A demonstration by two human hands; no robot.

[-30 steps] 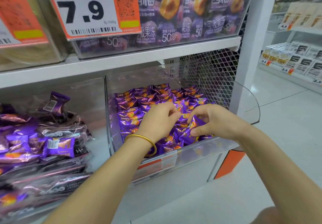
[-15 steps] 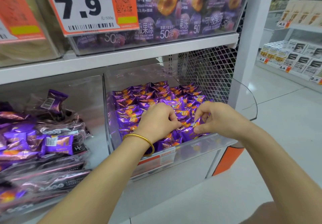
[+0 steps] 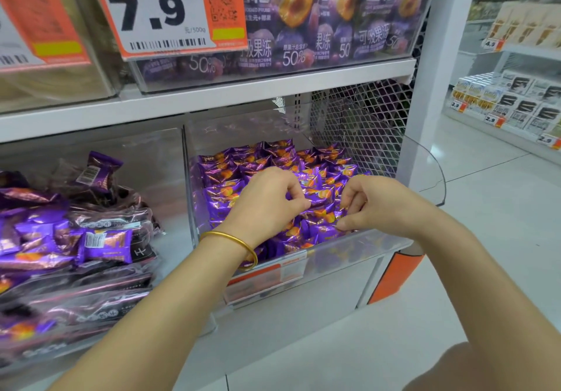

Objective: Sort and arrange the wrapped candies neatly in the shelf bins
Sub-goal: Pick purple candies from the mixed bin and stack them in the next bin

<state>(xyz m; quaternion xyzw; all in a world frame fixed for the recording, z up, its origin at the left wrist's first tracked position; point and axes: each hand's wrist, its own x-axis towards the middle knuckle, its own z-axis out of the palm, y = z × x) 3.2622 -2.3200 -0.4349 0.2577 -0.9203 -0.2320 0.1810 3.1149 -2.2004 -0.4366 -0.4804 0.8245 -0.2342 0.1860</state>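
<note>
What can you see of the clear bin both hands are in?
The bin is a clear plastic box below a white shelf, open on top, with a curved right side wall. Purple candies with orange pictures fill it in rows. An orange-and-white label sits on its front. The left hand and right hand pinch candies near its front.

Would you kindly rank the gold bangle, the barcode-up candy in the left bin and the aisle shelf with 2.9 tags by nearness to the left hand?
From the left hand:
1. gold bangle, on its own wrist.
2. barcode-up candy, in the neighbouring left bin.
3. aisle shelf, far right across the floor.
</note>
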